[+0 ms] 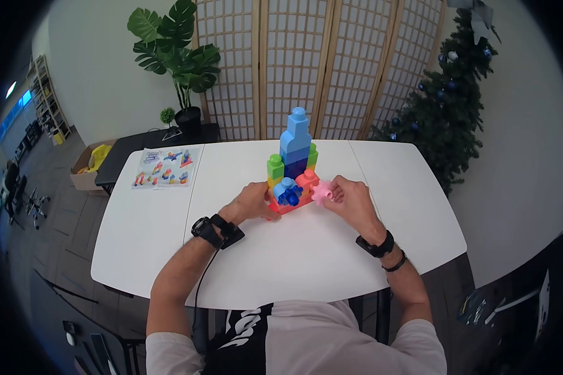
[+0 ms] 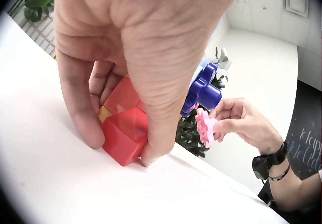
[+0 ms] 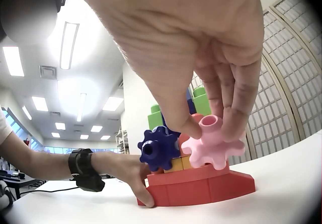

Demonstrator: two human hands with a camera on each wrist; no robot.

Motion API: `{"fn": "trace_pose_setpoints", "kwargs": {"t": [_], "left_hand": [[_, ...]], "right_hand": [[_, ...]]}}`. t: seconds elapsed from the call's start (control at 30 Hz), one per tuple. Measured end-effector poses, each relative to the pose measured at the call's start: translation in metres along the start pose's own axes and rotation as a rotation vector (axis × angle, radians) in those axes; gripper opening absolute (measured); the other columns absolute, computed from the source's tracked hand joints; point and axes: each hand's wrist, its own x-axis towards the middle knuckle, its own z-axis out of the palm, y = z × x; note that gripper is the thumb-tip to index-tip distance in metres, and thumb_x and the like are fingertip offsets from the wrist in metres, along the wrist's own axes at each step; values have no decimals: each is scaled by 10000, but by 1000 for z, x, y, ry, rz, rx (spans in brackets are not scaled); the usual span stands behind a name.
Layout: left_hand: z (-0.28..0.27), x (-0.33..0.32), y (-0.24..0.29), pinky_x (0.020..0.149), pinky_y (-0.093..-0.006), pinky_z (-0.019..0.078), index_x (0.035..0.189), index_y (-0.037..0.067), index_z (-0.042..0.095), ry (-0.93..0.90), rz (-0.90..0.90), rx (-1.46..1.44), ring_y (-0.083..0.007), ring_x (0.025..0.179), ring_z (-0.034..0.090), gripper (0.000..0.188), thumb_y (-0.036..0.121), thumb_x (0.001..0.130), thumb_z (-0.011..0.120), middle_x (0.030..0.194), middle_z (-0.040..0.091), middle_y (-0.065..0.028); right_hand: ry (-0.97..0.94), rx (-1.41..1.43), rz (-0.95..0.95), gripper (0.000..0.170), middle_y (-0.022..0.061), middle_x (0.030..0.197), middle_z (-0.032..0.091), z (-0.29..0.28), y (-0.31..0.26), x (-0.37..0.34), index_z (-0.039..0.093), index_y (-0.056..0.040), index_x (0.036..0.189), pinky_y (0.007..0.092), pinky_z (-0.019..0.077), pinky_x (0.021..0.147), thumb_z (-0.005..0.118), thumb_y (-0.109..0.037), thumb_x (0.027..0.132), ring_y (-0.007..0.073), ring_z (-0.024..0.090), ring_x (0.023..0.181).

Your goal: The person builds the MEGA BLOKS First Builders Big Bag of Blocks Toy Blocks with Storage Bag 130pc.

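A block tower [image 1: 295, 142] in light and dark blue rises from a red boat-shaped base [image 3: 201, 190] on the table. Green blocks [image 1: 276, 166] flank it, with yellow blocks lower down. On its near side, a dark blue gear [image 3: 157, 148] is mounted at the left. My left hand [image 1: 251, 202] grips the left end of the red base, thumb on the near side and fingers on the far side. Between thumb and fingertips, my right hand [image 1: 356, 203] pinches a pink gear [image 3: 214, 149] by its hub, close in front of the coral block [image 1: 307, 180] beside the blue gear.
A picture instruction sheet [image 1: 164, 169] lies at the table's back left. The white tabletop [image 1: 281, 262] reaches close to my body. Behind it stand a folding screen [image 1: 294, 62], a potted plant [image 1: 180, 69] and a decorated tree [image 1: 447, 100]. A cable [image 1: 201, 275] trails from my left wrist.
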Motion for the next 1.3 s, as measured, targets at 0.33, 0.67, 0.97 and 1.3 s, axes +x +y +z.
{"fn": "trace_pose_setpoints", "kwargs": {"t": [0.33,0.67,0.97,1.3], "left_hand": [[2,2,-4,832,-378,583,1046,21,684,-15,-10,12,-295,911,732,618,335,629,1013,1002,729,-103],[3,4,-5,823,-378,578,1057,29,691,-23,-22,16,-286,903,726,622,333,633,1030,997,720,-96],[4,5,-7,832,-381,576,1052,33,689,-26,-32,12,-281,914,722,613,327,633,1026,999,720,-91],[3,4,-8,818,-376,569,1024,38,680,-17,-2,20,-276,891,708,596,324,636,1029,971,711,-88]], "right_hand": [[131,91,-103,210,159,923,781,20,-8,1,673,13,1003,358,647,750,832,-90,911,274,797,810],[135,10,-161,200,178,941,742,28,-4,2,649,23,1020,415,631,752,792,-92,942,338,774,844],[125,-106,-203,233,179,921,688,31,-6,1,660,17,1070,470,594,787,795,-101,920,373,710,876],[79,-139,-218,212,190,926,693,33,-5,1,637,11,1063,493,596,798,768,-123,963,393,713,892]]}}
